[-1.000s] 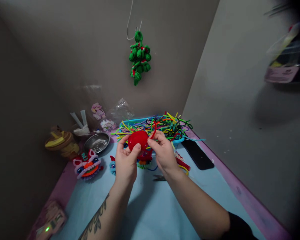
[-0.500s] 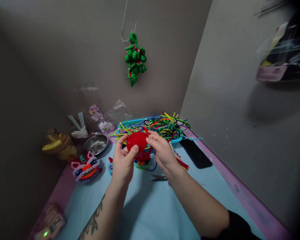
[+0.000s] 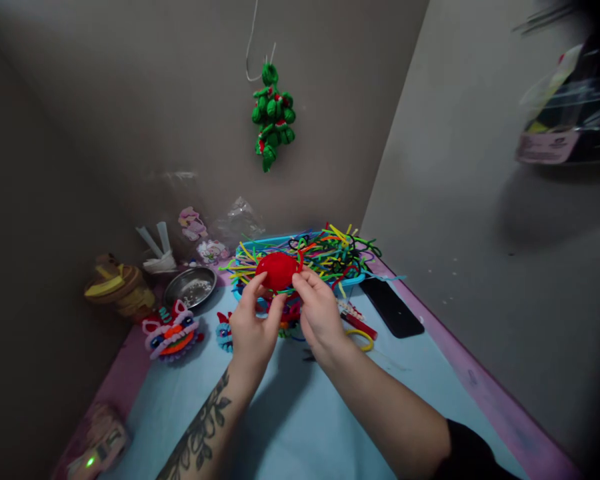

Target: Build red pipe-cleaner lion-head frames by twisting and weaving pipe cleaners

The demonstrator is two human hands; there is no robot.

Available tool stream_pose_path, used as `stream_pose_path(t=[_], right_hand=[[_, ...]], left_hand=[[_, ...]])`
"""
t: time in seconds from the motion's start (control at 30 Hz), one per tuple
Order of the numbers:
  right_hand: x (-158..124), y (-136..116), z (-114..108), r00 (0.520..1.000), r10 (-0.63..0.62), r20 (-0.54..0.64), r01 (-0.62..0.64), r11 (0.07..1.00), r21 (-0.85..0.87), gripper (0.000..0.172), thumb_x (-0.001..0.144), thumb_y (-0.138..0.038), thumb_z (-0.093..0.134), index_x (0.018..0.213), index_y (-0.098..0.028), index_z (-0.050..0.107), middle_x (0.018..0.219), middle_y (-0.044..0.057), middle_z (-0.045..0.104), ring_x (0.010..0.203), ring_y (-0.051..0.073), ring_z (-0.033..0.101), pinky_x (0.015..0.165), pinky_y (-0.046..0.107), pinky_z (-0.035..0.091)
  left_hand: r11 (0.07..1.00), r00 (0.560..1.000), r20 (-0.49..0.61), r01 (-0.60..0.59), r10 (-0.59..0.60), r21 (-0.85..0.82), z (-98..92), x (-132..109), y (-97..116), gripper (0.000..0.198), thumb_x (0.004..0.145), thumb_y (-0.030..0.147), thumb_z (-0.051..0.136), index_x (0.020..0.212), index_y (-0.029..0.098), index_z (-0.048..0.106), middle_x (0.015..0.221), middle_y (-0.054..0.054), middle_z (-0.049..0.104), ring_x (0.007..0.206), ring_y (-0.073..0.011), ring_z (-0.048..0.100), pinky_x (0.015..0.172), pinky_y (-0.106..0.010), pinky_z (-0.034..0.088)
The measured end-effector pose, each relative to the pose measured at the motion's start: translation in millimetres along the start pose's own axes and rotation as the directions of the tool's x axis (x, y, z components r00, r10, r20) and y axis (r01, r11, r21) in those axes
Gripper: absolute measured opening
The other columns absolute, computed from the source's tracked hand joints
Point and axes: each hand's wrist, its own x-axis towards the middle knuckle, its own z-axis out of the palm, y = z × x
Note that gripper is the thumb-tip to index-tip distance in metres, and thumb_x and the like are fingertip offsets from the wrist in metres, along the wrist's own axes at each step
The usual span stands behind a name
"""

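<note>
A round red fuzzy piece (image 3: 277, 270), seemingly of pipe cleaner, is held up between both hands over the table. My left hand (image 3: 255, 327) has its fingertips at the lower left of the piece, the thumb bent below it. At the right edge, my right hand (image 3: 320, 307) pinches the piece, and a red strand stands up near those fingertips. Below and behind the hands is a partly hidden colourful item. A small blue fuzzy figure (image 3: 224, 332) lies left of my left hand. Scissors are mostly hidden beneath my right hand.
Behind the hands is a blue tray (image 3: 353, 283) heaped with pipe cleaners (image 3: 325, 253). To the right lie a black phone (image 3: 393, 307), a red tube (image 3: 363, 327) and a yellow loop (image 3: 366, 343). At left are a lion-head figure (image 3: 173, 333) and a metal bowl (image 3: 193, 287).
The red piece has risen slightly and turned. My left thumb has come off its front face to below it. The yellow loop at right has come into view; the scissors are more covered.
</note>
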Motion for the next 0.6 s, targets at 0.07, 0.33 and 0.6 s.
stream_pose_path(t=[0.07,0.33,0.6], right_hand=[[-4.3,-1.6,3.0,1.000,0.007,-0.006,-0.007,0.999,-0.031,0.014,0.071,-0.031,0.065,0.063,-0.020,0.063,0.097,0.004,0.060,0.114,0.021,0.047,0.101,0.033,0.033],[-10.2,-3.1,5.0,1.000,0.007,-0.010,-0.008,0.994,-0.109,0.015,0.071,-0.032,0.066,0.065,-0.019,0.063,0.114,0.006,0.052,0.112,0.020,0.048,0.095,0.031,0.038],[-14.8,0.4,6.0,1.000,0.004,-0.008,-0.004,0.996,-0.093,0.018,0.072,-0.035,0.067,0.066,-0.019,0.062,0.113,0.005,0.052,0.109,0.020,0.049,0.095,0.031,0.039]], left_hand=[[0.999,1.000,-0.024,-0.019,0.020,0.035,-1.1,0.1,-1.4,0.039,0.080,0.025,0.066,0.119,0.021,0.058,0.094,-0.004,0.071,0.075,-0.0148,0.066,0.067,-0.026,0.051],[0.999,0.995,-0.088,0.044,-0.044,-0.002,-7.3,5.1,1.4,0.029,0.079,0.026,0.067,0.107,0.019,0.067,0.095,-0.006,0.074,0.073,-0.0152,0.067,0.064,-0.026,0.054],[0.991,0.988,-0.083,0.122,-0.127,-0.061,-10.6,6.5,6.4,0.027,0.077,0.028,0.068,0.102,0.019,0.069,0.089,-0.004,0.074,0.064,-0.0129,0.065,0.058,-0.024,0.052]])
